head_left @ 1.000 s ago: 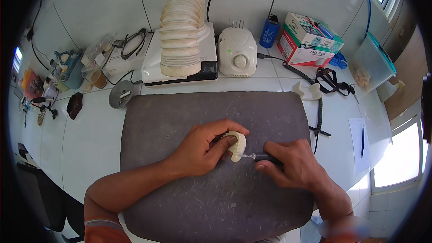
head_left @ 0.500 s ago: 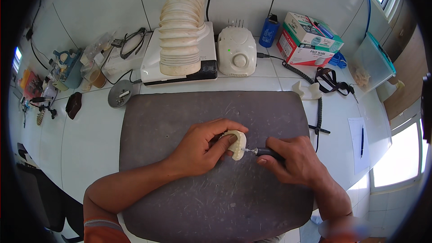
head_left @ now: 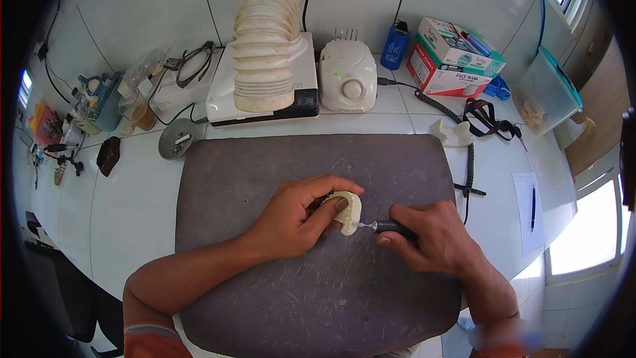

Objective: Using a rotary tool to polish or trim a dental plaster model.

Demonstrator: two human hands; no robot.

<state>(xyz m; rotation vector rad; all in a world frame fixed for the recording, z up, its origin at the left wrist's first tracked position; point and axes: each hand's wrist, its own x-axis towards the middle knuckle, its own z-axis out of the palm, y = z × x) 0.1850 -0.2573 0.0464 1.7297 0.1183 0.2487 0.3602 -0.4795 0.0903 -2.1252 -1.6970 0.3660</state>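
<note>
Over the middle of a dark grey mat (head_left: pixel 265 305), my left hand (head_left: pixel 301 215) is closed around a cream dental model (head_left: pixel 351 215) with a row of teeth, thumb laid over it. My right hand (head_left: pixel 430 235) grips a black rotary handpiece (head_left: pixel 396 227) like a pen. The handpiece's thin bur (head_left: pixel 362 225) points left, and its tip meets the model's near edge; at this size I cannot tell how firmly it touches. Part of the model is covered by my left fingers.
Behind the mat stand a dust collector with a white ribbed hose (head_left: pixel 265 46) and a white handpiece control unit (head_left: pixel 348 76). A small grey bowl (head_left: pixel 173 149) sits at left. Glove and mask boxes (head_left: pixel 454 59), a coiled cord (head_left: pixel 470 166) and paper with a pen (head_left: pixel 529 215) are at right.
The bur and handpiece have shifted very slightly left and down along the model's edge. Both hands keep their grips, and the model has barely moved.
</note>
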